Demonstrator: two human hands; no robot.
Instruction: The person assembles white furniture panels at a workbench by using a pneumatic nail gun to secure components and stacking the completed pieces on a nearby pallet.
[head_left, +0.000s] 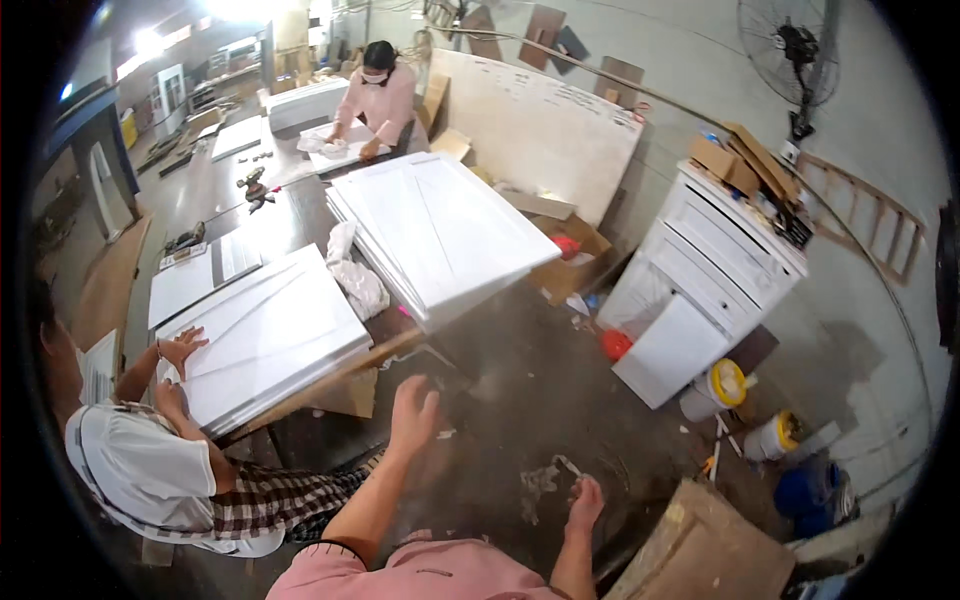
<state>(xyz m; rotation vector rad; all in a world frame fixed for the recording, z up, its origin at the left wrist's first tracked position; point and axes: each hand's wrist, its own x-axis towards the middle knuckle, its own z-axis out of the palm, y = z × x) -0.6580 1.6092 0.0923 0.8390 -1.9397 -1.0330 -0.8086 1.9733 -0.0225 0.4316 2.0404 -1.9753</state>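
Observation:
My left hand (413,418) is raised over the floor, just right of the near work table. Motion blurs its fingers, and I see no object in it. Lower and to the right, my right hand (585,502) is closed, with a thin pale stick-like thing (568,466) jutting from its fingers. To the left of my left hand lies a stack of white panels (290,335), where a co-worker in a white top (150,455) rests both hands. Beyond it is a taller stack of white panels (450,225).
Another person in pink (385,100) wipes a panel at the far table. A white drawer cabinet (690,290) stands on the right, with white buckets (712,392) beside it. A brown board (700,550) leans at the lower right. Crumpled plastic (355,275) lies between the stacks.

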